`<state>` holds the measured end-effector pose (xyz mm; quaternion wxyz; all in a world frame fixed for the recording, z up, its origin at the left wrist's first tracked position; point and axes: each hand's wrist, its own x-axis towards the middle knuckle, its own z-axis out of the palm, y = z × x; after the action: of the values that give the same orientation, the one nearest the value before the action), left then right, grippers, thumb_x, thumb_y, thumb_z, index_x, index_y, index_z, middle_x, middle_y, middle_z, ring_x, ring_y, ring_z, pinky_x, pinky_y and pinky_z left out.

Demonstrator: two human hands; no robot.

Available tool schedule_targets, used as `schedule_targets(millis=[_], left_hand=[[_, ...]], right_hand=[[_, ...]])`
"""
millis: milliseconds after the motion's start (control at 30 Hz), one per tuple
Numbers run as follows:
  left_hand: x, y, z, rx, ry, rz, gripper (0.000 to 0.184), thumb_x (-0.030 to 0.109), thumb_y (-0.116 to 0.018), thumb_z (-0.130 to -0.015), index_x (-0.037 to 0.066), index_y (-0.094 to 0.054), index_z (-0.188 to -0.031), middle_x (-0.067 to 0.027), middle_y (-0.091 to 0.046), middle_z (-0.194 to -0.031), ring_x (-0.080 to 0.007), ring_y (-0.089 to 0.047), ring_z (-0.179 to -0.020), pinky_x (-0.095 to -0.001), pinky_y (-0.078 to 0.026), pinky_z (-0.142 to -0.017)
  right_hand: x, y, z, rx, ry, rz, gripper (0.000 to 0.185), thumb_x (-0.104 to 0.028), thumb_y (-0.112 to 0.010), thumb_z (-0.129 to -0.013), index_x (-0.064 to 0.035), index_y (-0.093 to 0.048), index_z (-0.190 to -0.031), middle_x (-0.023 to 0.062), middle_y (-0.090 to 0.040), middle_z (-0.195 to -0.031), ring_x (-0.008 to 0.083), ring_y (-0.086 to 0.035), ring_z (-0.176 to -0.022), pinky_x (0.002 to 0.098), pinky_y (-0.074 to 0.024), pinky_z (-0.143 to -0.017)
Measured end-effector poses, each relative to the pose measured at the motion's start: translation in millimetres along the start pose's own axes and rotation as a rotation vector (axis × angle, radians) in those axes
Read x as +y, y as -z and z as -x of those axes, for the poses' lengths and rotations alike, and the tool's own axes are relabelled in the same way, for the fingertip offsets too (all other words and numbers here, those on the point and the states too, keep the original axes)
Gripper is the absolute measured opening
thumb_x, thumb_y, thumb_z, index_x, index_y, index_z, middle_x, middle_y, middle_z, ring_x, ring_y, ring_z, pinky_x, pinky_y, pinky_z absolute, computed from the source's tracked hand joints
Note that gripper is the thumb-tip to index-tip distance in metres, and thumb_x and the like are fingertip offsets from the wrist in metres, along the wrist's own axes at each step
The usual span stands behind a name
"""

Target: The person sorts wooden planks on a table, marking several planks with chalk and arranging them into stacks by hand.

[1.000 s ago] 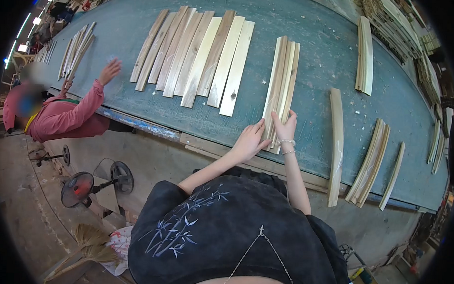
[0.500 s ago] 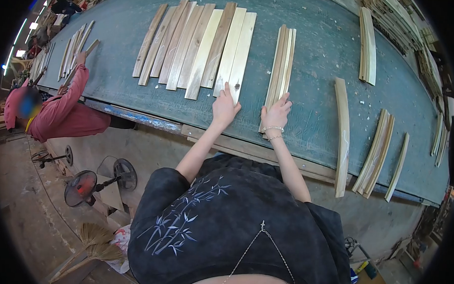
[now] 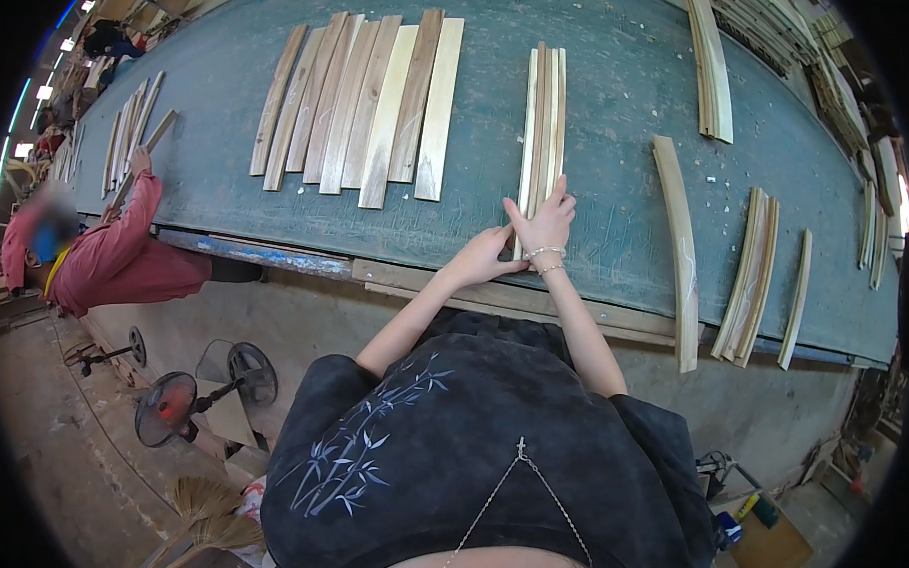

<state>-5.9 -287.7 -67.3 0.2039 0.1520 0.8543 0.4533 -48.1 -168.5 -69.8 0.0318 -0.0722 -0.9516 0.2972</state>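
A narrow bundle of wooden strips (image 3: 545, 117) stands on edge, side by side, on the green table in front of me. My right hand (image 3: 545, 227) grips the bundle close to its near end, thumb on the left side and fingers on the right. Low at the same end, my left hand (image 3: 483, 257) closes on the leftmost pale strip of the bundle; its fingertips are partly hidden. To the left, several flat wooden strips (image 3: 385, 111) lie in a fanned row, pale and brown ones mixed.
On the right, a long strip (image 3: 678, 242), a small bundle (image 3: 750, 274) and a thin strip (image 3: 796, 296) overhang the table's near edge. Another bundle (image 3: 710, 73) lies farther back. A person in a pink top (image 3: 126, 242) handles strips at left. Fans (image 3: 165, 409) stand below.
My left hand has moved right, from the row's rightmost pale strip to the bundle; that strip has left the row and joined the bundle's left side. The view has shifted slightly.
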Motion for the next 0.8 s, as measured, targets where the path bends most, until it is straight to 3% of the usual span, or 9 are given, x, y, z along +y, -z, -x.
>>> schedule_targets(millis=[167,233,300,400,500,567,633,667,800], left_hand=[[-41.7,-12.1,4.4,-0.009,0.051,0.532,0.046,0.023,-0.055,-0.079,-0.002,-0.039,-0.114,-0.0112,-0.055,-0.096,-0.0172,-0.054,-0.087,-0.0299,-0.045,-0.076],[-33.7,-1.3,10.4,0.082,0.343,1.138,0.038,0.023,-0.049,-0.083,0.001,-0.040,-0.112,-0.0101,-0.056,-0.097,-0.0174,-0.055,-0.089,-0.0298,-0.044,-0.079],[-33.7,5.9,15.6,0.142,0.497,1.166,0.036,0.031,-0.042,-0.087,0.003,-0.041,-0.111,-0.0060,-0.056,-0.085,-0.0161,-0.056,-0.077,-0.0307,-0.046,-0.076],[-49.5,8.1,19.9,0.085,0.454,1.709,0.046,0.048,-0.031,-0.087,0.008,-0.045,-0.106,0.0008,-0.047,-0.063,-0.0104,-0.046,-0.052,-0.0277,-0.046,-0.065],[-52.6,4.3,19.9,0.000,0.334,1.857,0.045,0.047,-0.032,-0.087,0.009,-0.044,-0.105,0.0012,-0.046,-0.063,-0.0086,-0.043,-0.050,-0.0263,-0.045,-0.064],[-46.2,0.6,15.1,0.070,0.355,1.717,0.041,0.043,-0.032,-0.088,0.007,-0.044,-0.102,-0.0016,-0.050,-0.066,-0.0106,-0.050,-0.055,-0.0271,-0.047,-0.063],[-42.0,-8.7,7.8,0.388,0.410,1.038,0.037,0.038,-0.031,-0.090,0.005,-0.043,-0.101,-0.0047,-0.053,-0.072,-0.0130,-0.055,-0.065,-0.0291,-0.048,-0.064],[-48.6,-12.4,5.4,0.372,0.375,1.059,0.036,0.037,-0.031,-0.090,0.004,-0.042,-0.101,-0.0094,-0.056,-0.080,-0.0170,-0.059,-0.075,-0.0317,-0.049,-0.066],[-36.6,-2.3,6.9,0.255,0.428,1.308,0.036,0.036,-0.034,-0.090,0.003,-0.043,-0.101,-0.0082,-0.056,-0.081,-0.0164,-0.058,-0.073,-0.0298,-0.049,-0.066]], right_hand=[[7.2,-11.4,-5.0,0.004,-0.086,-0.031,0.085,-0.051,-0.059,-0.067,-0.0007,-0.023,-0.126,0.0217,-0.037,-0.103,0.0372,-0.040,-0.092,0.0412,-0.0372,-0.080],[15.6,-14.9,-9.1,0.057,-0.079,-0.096,0.082,-0.051,-0.058,-0.068,-0.0022,-0.024,-0.126,0.0230,-0.037,-0.105,0.0379,-0.040,-0.092,0.0422,-0.0364,-0.081],[19.0,-14.9,-9.4,0.039,-0.077,-0.111,0.081,-0.051,-0.057,-0.070,-0.0010,-0.025,-0.125,0.0239,-0.037,-0.105,0.0389,-0.040,-0.093,0.0429,-0.0355,-0.082],[15.7,-16.5,-8.6,0.057,-0.049,-0.092,0.081,-0.049,-0.058,-0.070,-0.0001,-0.025,-0.125,0.0238,-0.037,-0.105,0.0383,-0.039,-0.095,0.0432,-0.0351,-0.083],[13.5,-18.9,-6.8,0.046,-0.053,-0.115,0.080,-0.048,-0.058,-0.070,-0.0003,-0.024,-0.125,0.0239,-0.037,-0.105,0.0377,-0.039,-0.096,0.0430,-0.0345,-0.084],[11.7,-17.6,-6.2,0.037,-0.059,-0.114,0.079,-0.047,-0.058,-0.070,-0.0005,-0.025,-0.125,0.0238,-0.037,-0.105,0.0374,-0.038,-0.096,0.0426,-0.0339,-0.084],[11.5,-17.3,-7.2,0.029,-0.069,-0.109,0.078,-0.045,-0.058,-0.071,-0.0008,-0.025,-0.125,0.0238,-0.037,-0.105,0.0372,-0.038,-0.097,0.0423,-0.0334,-0.085],[11.8,-17.6,-7.1,0.035,-0.066,-0.117,0.077,-0.043,-0.059,-0.071,-0.0011,-0.025,-0.125,0.0235,-0.037,-0.105,0.0369,-0.038,-0.097,0.0420,-0.0329,-0.086],[13.5,-18.5,-7.4,0.036,-0.071,-0.146,0.074,-0.040,-0.059,-0.072,-0.0017,-0.026,-0.125,0.0228,-0.037,-0.106,0.0361,-0.038,-0.098,0.0415,-0.0323,-0.086]])
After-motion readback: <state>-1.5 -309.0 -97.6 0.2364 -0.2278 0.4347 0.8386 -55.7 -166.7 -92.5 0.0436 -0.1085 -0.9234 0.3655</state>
